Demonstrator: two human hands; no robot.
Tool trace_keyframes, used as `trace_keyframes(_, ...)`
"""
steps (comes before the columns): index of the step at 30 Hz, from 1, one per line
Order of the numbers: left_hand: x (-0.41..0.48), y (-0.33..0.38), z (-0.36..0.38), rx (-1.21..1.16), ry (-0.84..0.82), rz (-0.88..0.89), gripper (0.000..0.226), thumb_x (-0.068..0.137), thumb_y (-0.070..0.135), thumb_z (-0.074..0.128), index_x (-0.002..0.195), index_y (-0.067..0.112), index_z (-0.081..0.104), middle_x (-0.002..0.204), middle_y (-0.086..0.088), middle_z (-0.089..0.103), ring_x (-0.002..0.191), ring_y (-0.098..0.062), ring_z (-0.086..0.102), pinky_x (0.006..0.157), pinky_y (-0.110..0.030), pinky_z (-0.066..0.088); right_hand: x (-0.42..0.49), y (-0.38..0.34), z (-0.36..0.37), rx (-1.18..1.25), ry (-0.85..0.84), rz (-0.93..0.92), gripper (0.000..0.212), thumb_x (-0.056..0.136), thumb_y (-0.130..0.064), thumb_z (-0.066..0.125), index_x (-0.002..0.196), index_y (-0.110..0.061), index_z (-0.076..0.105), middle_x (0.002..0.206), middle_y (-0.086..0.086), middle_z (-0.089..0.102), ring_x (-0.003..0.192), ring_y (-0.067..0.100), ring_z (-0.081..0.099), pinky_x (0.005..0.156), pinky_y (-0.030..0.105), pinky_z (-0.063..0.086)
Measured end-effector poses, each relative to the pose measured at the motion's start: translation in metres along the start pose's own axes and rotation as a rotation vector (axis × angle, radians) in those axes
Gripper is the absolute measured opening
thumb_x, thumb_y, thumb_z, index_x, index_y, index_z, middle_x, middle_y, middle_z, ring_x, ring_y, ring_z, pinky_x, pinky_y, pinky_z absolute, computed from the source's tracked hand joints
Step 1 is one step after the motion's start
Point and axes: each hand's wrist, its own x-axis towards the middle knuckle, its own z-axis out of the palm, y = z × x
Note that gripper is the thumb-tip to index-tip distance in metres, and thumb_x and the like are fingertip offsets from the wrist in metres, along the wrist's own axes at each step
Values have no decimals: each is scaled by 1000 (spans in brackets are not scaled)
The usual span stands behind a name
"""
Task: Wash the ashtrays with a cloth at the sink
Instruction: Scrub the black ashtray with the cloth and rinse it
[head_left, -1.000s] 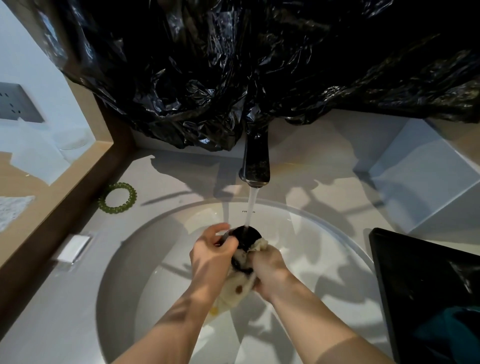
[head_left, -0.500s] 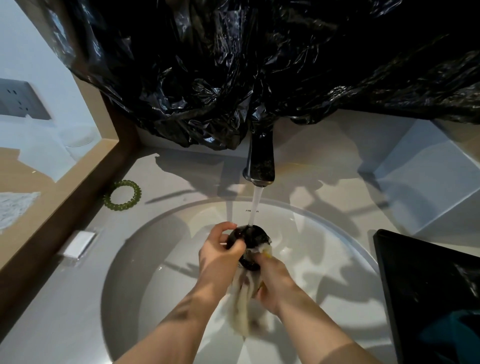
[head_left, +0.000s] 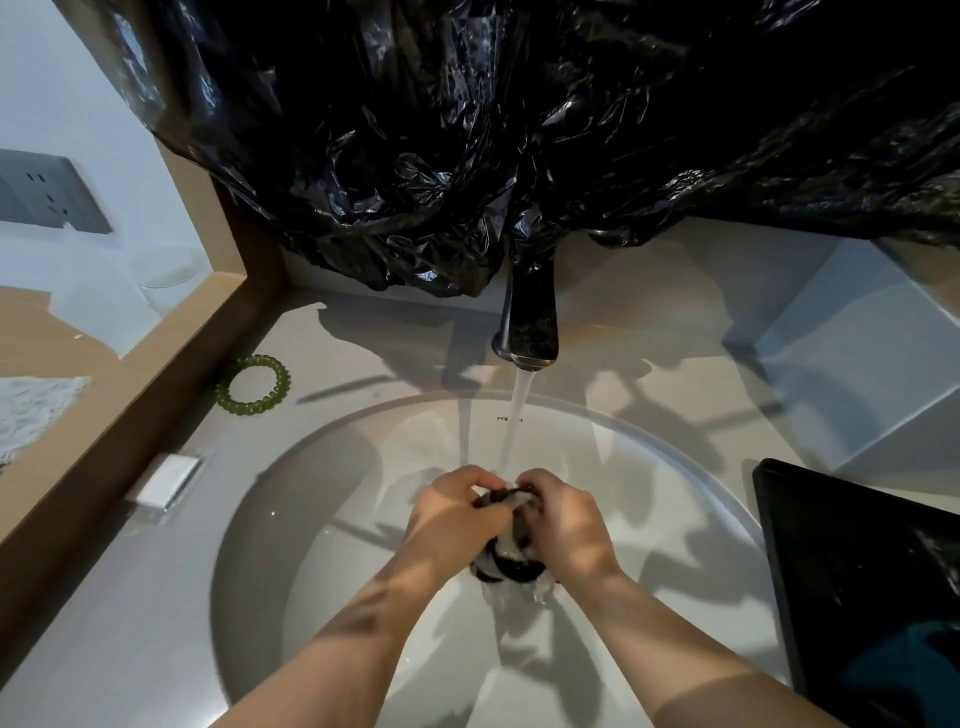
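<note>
Head view. Both hands are together over the middle of the round white ceramic sink (head_left: 675, 457), directly under the water stream (head_left: 519, 410) from the dark metal tap (head_left: 530, 322) at the sink's far edge. The left hand (head_left: 457, 514) is curled round the small black round ashtray (head_left: 511, 566). The right hand (head_left: 566, 530) grips the pale wet cloth (head_left: 511, 501) against it. The ashtray lies clamped between the palms, with only its glossy lower rim showing. Water drips beneath it.

Crinkled black plastic sheeting (head_left: 519, 130) hangs above the tap. A green coiled ring (head_left: 253, 384) lies near the far-left corner of the smooth grey counter (head_left: 156, 597). A flat black tray (head_left: 857, 571) sits at the counter's right edge.
</note>
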Motion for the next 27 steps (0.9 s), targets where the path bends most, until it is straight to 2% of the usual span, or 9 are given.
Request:
trace_keyframes(4,1,2,0,-217,138,-13,24,79,6,61,89,27,65,66,3,62,55,-8,54,47,-13,43,-2,-2,-3,398,23,360,4,87,-14,56,90,-12,55,78,7,64,61,19,57,48,26,47)
trace_keyframes(7,1,0,1,-272,167,-29,32,81,5,59,103,29,57,81,-3,62,70,-13,60,61,-17,50,-3,-5,-4,504,225,397,28,85,-22,64,74,-13,40,69,2,48,58,17,44,49,26,36)
trace_keyframes(10,5,-5,-1,-354,143,-93,38,83,4,56,107,32,50,90,-7,60,80,-23,62,81,-41,55,1,-8,-8,719,446,410,44,91,-33,58,59,-13,33,56,4,39,56,22,39,56,31,33)
trace_keyframes(14,6,-6,3,-434,57,-132,34,84,-3,51,112,16,48,93,-17,62,57,-20,60,67,-35,56,-2,-30,-11,1179,325,306,55,98,-36,41,51,-9,50,53,4,56,54,20,53,59,28,44)
trace_keyframes(17,2,-1,7,-529,58,-125,34,84,-8,48,110,13,49,81,-15,62,49,-18,60,54,-28,52,-9,-26,-2,836,148,145,36,97,-26,47,65,-17,63,64,-3,65,66,18,61,61,23,48)
trace_keyframes(20,1,1,10,-561,106,-97,37,83,-10,48,108,18,51,74,-9,61,50,-15,58,54,-23,48,-8,-10,17,302,376,-98,22,84,-6,61,85,-26,68,83,-21,58,90,16,60,85,32,49)
trace_keyframes(22,3,1,10,-557,142,-66,40,82,-9,51,105,24,53,75,-7,59,58,-17,58,60,-27,49,-3,-4,24,379,497,41,28,76,-4,66,99,-22,65,95,-14,48,95,19,51,91,38,47)
trace_keyframes(24,2,3,9,-568,161,-36,40,78,-1,57,100,32,54,81,-8,59,62,-20,60,63,-31,50,1,-10,20,688,332,445,48,63,-24,77,105,-19,53,97,2,45,81,21,47,81,36,48)
trace_keyframes(27,-1,7,7,-542,163,3,43,78,-1,57,99,36,54,85,-6,57,61,-16,63,57,-26,50,0,-17,12,1001,-256,669,45,68,-47,71,93,-11,62,76,11,56,63,23,52,74,37,50)
